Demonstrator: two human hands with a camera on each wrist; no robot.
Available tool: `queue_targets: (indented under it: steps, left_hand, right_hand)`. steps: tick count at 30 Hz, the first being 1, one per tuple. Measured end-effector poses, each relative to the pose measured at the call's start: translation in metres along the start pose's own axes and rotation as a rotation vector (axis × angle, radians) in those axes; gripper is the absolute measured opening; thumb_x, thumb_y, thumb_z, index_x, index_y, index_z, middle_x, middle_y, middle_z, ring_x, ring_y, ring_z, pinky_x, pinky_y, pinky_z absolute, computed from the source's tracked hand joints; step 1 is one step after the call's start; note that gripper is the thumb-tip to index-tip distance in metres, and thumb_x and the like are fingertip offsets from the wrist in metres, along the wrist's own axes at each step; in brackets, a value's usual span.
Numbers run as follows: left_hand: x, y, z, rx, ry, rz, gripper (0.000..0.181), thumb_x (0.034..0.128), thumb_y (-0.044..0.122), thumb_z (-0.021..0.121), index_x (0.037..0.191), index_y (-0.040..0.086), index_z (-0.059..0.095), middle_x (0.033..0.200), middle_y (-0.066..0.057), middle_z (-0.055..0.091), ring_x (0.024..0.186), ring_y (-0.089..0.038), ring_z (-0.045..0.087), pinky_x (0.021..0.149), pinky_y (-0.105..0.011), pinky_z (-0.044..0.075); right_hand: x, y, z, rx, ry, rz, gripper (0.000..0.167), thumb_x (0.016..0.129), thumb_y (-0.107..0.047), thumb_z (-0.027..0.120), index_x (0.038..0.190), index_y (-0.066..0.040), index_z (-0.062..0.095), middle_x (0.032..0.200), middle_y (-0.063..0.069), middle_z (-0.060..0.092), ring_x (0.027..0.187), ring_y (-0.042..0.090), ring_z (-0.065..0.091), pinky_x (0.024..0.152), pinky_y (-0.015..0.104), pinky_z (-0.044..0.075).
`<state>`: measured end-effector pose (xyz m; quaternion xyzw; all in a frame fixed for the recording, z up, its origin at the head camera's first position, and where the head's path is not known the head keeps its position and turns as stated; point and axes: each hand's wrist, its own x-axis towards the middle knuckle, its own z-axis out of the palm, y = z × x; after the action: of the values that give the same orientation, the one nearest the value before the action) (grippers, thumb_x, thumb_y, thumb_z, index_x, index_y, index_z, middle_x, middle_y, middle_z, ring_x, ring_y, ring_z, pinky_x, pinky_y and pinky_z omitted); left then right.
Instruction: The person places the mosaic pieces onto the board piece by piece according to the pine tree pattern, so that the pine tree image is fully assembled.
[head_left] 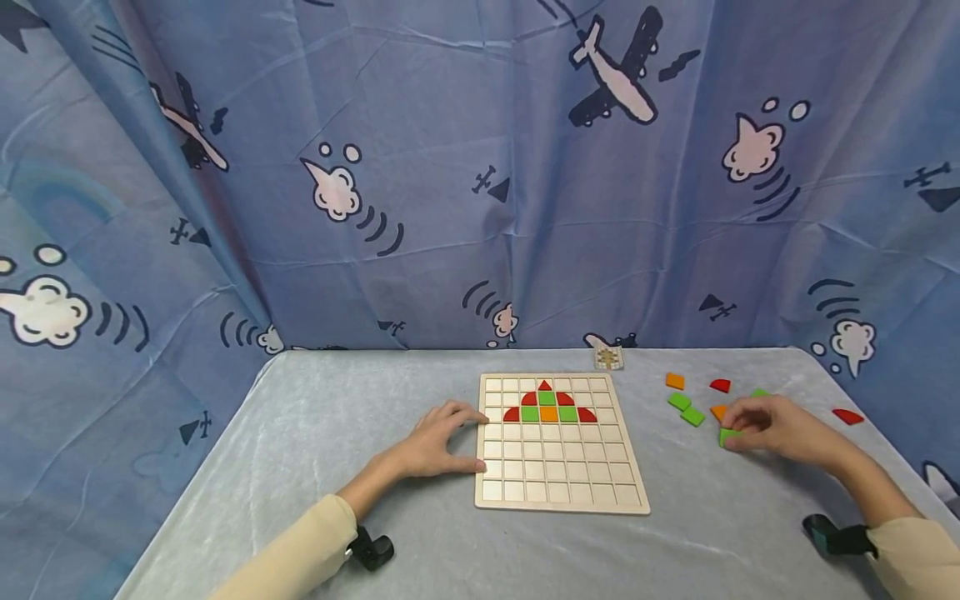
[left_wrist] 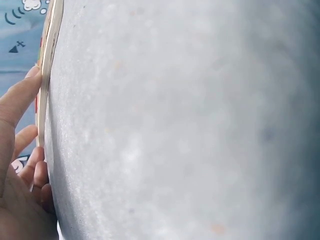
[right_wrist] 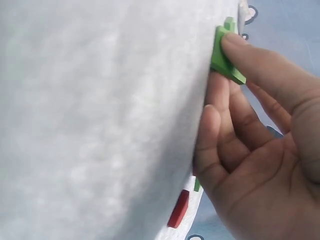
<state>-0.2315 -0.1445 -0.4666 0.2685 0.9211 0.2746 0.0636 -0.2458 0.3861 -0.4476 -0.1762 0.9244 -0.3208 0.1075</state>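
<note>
Occupying the right hand point(head_left: 776, 429): one green tile point(right_wrist: 220, 57), pinched between thumb and fingers at the right side of the counter point(head_left: 360, 400); grip narrow. Outline partly covered; whether the tile is lifted off the surface cannot be told. In handling, such a thin tile is probably best held by its edges, with its underside left free, and best raised straight up, so that neighbouring items are not nudged.

Around it, loose: one orange piece point(head_left: 718, 412), partly hidden by the fingers; one green piece point(head_left: 761, 392), half concealed behind the hand; one pair of green pieces point(head_left: 679, 402), laid just beside each other; one orange square point(head_left: 675, 381); one red quarter-round point(head_left: 720, 385); one red piece point(head_left: 847, 416), set well apart at far right.

Toward the middle: one wooden grid board point(head_left: 562, 506). Its three far rows are partly filled with red, green and orange shapes point(head_left: 549, 413), stepped to a red point; nearer rows are left bare. The board's left edge is touched by the left hand point(head_left: 438, 442), thumb and forefinger spread wide, nothing pinched. Light, steady pressure there should be enough against sliding.

Beyond: one small printed card point(head_left: 608, 357), at the far edge; one blue curtain point(head_left: 435, 167), patterned with aeroplanes.
</note>
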Motion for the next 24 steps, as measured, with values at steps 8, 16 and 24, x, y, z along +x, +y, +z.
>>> queue_targets:
  steps: [8,16,24]
  left_hand:
    - [0.001,-0.002,0.001,0.003,0.004,0.01,0.068,0.0785,0.051,0.079,0.138,0.029,0.054,0.141,0.001,0.049,0.131,-0.022,0.043,0.106,-0.051,0.034]
    - [0.001,-0.002,0.001,0.002,0.004,0.005,0.067,0.0788,0.051,0.079,0.138,0.029,0.054,0.141,0.001,0.049,0.131,-0.022,0.043,0.105,-0.05,0.035]
    - [0.001,-0.002,0.001,0.004,0.007,0.008,0.068,0.0783,0.051,0.079,0.138,0.029,0.054,0.14,0.002,0.049,0.131,-0.022,0.043,0.106,-0.051,0.035]
  right_hand:
    - [0.0,-0.011,-0.005,0.106,-0.05,0.04,0.032,0.089,-0.021,0.073,0.113,-0.001,0.067,0.101,0.002,0.07,0.082,-0.001,0.058,0.069,0.022,0.052]
    - [0.004,-0.023,-0.001,0.107,0.037,0.049,0.035,0.088,-0.025,0.075,0.115,-0.004,0.07,0.102,0.004,0.072,0.083,0.001,0.063,0.07,0.023,0.054]
    - [0.015,-0.032,0.01,0.116,0.11,-0.031,0.03,0.085,-0.025,0.077,0.109,-0.008,0.072,0.095,-0.001,0.071,0.078,0.003,0.063,0.067,0.024,0.053]
